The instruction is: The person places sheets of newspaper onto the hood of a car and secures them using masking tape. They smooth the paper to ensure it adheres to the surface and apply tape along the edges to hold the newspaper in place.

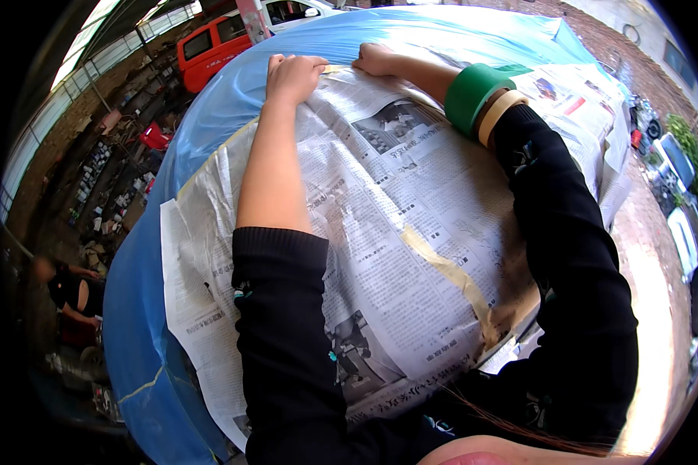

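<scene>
Both my arms reach forward over newspaper sheets [411, 170] spread on a large rounded form wrapped in blue plastic film [209, 108]. At the paper's far edge, my left hand [293, 76] is closed, fingers pinched at a short strip of masking tape [335, 68]. My right hand [375, 60] is closed at the strip's other end; its fingertips are partly hidden. Around my right wrist hang a wide green tape roll [467, 99] and a narrower beige tape roll [501, 115]. A loose-looking beige tape strip [450, 271] lies across the newspaper nearer me.
A red vehicle [213, 48] and a white car [287, 11] stand beyond the film. Scattered tools and parts cover the ground at left, where another person [74, 291] is. Car parts [678, 167] lie at right beside green plants [686, 139].
</scene>
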Action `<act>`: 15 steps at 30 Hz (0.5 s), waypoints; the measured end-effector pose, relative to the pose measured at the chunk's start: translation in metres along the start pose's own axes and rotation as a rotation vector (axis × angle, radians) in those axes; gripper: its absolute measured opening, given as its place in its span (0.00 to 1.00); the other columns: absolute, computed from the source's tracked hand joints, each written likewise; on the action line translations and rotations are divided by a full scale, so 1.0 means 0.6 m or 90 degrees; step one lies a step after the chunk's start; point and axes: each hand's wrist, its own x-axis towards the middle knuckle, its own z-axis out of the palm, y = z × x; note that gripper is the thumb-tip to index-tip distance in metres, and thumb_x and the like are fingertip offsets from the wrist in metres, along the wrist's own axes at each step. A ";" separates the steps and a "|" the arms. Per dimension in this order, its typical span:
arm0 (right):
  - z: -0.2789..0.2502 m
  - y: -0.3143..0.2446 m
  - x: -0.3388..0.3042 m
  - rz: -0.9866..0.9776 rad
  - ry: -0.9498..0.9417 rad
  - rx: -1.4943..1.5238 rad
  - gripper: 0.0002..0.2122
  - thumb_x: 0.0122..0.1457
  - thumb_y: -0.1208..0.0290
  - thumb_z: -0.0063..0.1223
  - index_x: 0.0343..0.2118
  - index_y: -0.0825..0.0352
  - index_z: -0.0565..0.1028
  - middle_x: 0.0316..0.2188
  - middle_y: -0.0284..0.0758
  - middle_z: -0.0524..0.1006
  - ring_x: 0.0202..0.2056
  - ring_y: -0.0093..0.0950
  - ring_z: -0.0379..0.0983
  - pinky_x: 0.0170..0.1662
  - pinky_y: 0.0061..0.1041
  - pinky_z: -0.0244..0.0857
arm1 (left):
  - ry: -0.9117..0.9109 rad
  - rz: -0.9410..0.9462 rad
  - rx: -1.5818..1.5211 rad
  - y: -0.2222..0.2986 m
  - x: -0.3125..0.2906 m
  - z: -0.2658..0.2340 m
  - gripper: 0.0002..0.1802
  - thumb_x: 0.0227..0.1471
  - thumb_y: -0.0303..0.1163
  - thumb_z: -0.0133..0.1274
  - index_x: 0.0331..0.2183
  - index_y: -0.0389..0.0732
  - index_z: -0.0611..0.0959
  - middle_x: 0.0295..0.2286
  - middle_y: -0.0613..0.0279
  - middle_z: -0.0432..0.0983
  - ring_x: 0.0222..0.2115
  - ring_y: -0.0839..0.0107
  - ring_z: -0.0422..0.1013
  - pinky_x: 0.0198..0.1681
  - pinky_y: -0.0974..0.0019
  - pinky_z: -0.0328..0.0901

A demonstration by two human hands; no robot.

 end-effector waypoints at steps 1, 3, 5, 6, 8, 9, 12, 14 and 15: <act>-0.002 0.002 0.001 0.005 -0.006 0.002 0.21 0.55 0.53 0.53 0.38 0.71 0.78 0.42 0.46 0.77 0.46 0.41 0.73 0.49 0.36 0.66 | -0.013 -0.019 -0.007 -0.003 0.001 -0.005 0.13 0.54 0.41 0.49 0.35 0.53 0.87 0.31 0.63 0.81 0.35 0.69 0.73 0.50 0.66 0.53; -0.006 0.006 0.002 0.007 -0.031 -0.003 0.22 0.55 0.53 0.53 0.39 0.70 0.78 0.43 0.45 0.77 0.46 0.41 0.73 0.48 0.36 0.66 | -0.018 -0.063 -0.014 -0.007 0.000 -0.012 0.12 0.53 0.40 0.50 0.33 0.53 0.87 0.29 0.61 0.81 0.34 0.67 0.74 0.49 0.65 0.53; -0.011 -0.006 0.001 0.018 -0.035 -0.003 0.23 0.55 0.52 0.52 0.40 0.71 0.78 0.43 0.45 0.77 0.46 0.41 0.73 0.48 0.36 0.67 | -0.028 -0.095 -0.016 -0.013 -0.003 -0.016 0.11 0.52 0.40 0.51 0.31 0.53 0.88 0.28 0.60 0.81 0.33 0.66 0.74 0.48 0.65 0.53; -0.011 -0.012 -0.001 0.028 -0.025 -0.001 0.23 0.55 0.51 0.52 0.40 0.71 0.78 0.43 0.45 0.77 0.46 0.40 0.73 0.48 0.35 0.67 | -0.035 -0.104 -0.015 -0.015 -0.005 -0.018 0.11 0.52 0.40 0.51 0.30 0.53 0.88 0.28 0.60 0.81 0.32 0.66 0.74 0.48 0.65 0.53; -0.006 -0.026 -0.013 0.050 -0.025 0.000 0.27 0.54 0.47 0.52 0.41 0.72 0.77 0.44 0.45 0.76 0.47 0.40 0.73 0.49 0.34 0.66 | -0.057 -0.106 0.005 -0.013 -0.012 -0.019 0.11 0.51 0.41 0.51 0.29 0.52 0.88 0.28 0.60 0.81 0.32 0.67 0.74 0.48 0.66 0.54; -0.006 -0.033 -0.016 0.060 -0.028 0.002 0.30 0.53 0.44 0.52 0.42 0.72 0.76 0.45 0.46 0.76 0.48 0.39 0.72 0.49 0.34 0.66 | -0.068 -0.096 0.029 -0.013 -0.011 -0.021 0.12 0.51 0.41 0.51 0.30 0.51 0.88 0.28 0.60 0.81 0.32 0.68 0.74 0.48 0.66 0.54; -0.005 -0.027 -0.020 0.069 0.007 -0.035 0.38 0.49 0.36 0.50 0.48 0.73 0.72 0.48 0.46 0.73 0.51 0.40 0.69 0.53 0.33 0.63 | -0.069 -0.064 0.061 0.002 -0.004 -0.027 0.12 0.50 0.41 0.51 0.29 0.50 0.88 0.28 0.60 0.81 0.32 0.69 0.74 0.48 0.67 0.54; -0.004 -0.032 -0.021 0.081 0.017 -0.057 0.42 0.47 0.33 0.49 0.52 0.73 0.69 0.51 0.47 0.70 0.54 0.40 0.66 0.55 0.34 0.60 | -0.063 -0.047 0.074 0.004 0.000 -0.025 0.11 0.50 0.40 0.52 0.28 0.50 0.88 0.27 0.60 0.81 0.32 0.69 0.74 0.47 0.66 0.54; -0.004 -0.034 -0.023 0.099 0.009 -0.062 0.44 0.47 0.32 0.48 0.53 0.72 0.67 0.53 0.47 0.69 0.56 0.41 0.64 0.56 0.35 0.59 | -0.061 -0.038 0.079 0.006 0.003 -0.023 0.11 0.49 0.40 0.53 0.28 0.50 0.88 0.27 0.60 0.81 0.32 0.68 0.74 0.47 0.66 0.54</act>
